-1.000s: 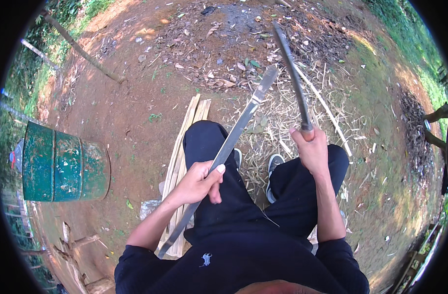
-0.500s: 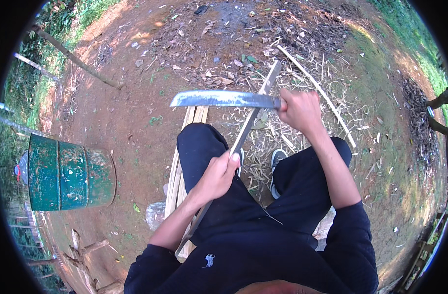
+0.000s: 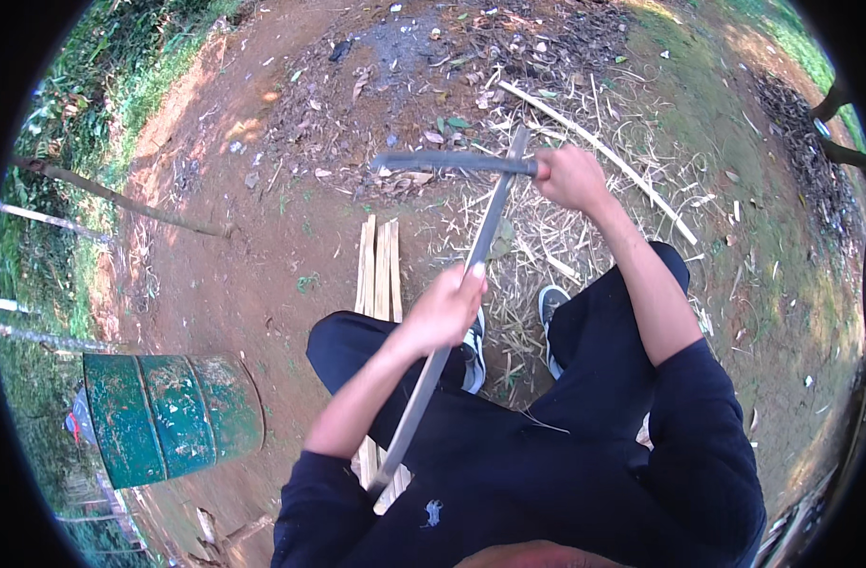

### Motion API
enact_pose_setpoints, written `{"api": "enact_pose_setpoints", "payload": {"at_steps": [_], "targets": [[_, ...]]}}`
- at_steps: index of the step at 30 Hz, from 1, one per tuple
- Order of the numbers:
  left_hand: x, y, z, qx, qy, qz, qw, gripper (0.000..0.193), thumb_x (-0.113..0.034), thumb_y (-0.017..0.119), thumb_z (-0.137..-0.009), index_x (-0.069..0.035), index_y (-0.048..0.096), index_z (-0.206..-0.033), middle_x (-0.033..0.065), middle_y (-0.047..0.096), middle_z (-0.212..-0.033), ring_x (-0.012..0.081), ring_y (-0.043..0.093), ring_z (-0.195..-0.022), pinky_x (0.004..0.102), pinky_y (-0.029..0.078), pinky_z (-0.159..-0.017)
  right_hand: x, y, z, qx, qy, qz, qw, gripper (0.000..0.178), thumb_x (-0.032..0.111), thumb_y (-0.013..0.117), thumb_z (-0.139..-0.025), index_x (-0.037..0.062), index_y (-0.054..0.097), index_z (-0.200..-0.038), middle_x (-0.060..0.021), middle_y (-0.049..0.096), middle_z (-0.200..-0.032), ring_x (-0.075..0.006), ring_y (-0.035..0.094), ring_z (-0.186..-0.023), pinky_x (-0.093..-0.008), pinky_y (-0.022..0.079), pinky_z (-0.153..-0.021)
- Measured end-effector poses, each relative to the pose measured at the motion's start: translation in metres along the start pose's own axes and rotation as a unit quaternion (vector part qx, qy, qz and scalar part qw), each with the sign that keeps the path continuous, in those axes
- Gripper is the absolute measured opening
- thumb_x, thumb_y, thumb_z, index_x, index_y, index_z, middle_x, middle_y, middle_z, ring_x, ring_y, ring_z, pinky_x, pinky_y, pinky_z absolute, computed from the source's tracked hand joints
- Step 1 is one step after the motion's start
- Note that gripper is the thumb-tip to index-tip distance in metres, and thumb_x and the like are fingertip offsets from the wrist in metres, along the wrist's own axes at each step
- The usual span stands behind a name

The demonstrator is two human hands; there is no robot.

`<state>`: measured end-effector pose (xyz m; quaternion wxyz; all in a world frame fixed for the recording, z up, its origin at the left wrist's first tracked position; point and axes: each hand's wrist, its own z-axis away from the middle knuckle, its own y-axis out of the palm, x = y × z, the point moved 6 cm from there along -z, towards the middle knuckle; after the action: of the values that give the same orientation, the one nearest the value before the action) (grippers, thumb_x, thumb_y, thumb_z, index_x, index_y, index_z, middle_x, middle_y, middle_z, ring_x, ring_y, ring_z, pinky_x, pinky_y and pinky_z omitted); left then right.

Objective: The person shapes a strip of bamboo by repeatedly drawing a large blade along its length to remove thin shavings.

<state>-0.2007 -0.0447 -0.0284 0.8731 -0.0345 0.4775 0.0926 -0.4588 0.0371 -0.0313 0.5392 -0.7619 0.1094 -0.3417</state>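
Machete blade (image 3: pixel 452 160) blurred; handle (image 3: pixel 543 170) mostly hidden; wood strips (image 3: pixel 382 270) partly covered by leg (image 3: pixel 351 352).

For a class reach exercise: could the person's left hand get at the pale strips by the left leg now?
Probably not yet: the left hand is wrapped around the long strip, and the left leg covers part of the pale strips. Their far ends show uncovered, so an emptied hand might reach them.

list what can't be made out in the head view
In the head view:
knife handle: mostly covered by the right hand
blade: edge blurred by motion
held strip: middle covered by the left hand
pale strips: middle hidden by the left leg
blue object: partly hidden by the green drum, too small to identify
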Motion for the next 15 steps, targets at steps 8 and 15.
{"api": "enact_pose_setpoints", "payload": {"at_steps": [8, 15], "targets": [[0.017, -0.019, -0.013, 0.046, 0.0, 0.041, 0.998, 0.028, -0.034, 0.038, -0.109, -0.011, 0.045, -0.095, -0.0062, 0.033, -0.058, 0.0034, 0.028, -0.038, 0.0225, 0.022, -0.031, 0.005, 0.001, -0.004, 0.071, 0.089, -0.011, 0.993, 0.019, 0.019, 0.054, -0.085, 0.0089, 0.069, -0.081, -0.0149, 0.066, -0.066, -0.0323, 0.068, -0.061, -0.0471, 0.058, -0.065], [0.04, -0.027, -0.035, -0.036, 0.084, -0.123, 0.988, 0.028, -0.033, 0.041, -0.108, -0.01, 0.048, -0.093, -0.0081, 0.035, -0.06, 0.0034, 0.03, -0.044, 0.023, 0.026, -0.038, 0.016, 0.004, 0.022, 0.014, 0.009, -0.015, 1.0, 0.009, 0.017, 0.058, -0.078, 0.0114, 0.065, -0.078, -0.0179, 0.065, -0.065, -0.038, 0.067, -0.064, -0.0511, 0.055, -0.063]]}}
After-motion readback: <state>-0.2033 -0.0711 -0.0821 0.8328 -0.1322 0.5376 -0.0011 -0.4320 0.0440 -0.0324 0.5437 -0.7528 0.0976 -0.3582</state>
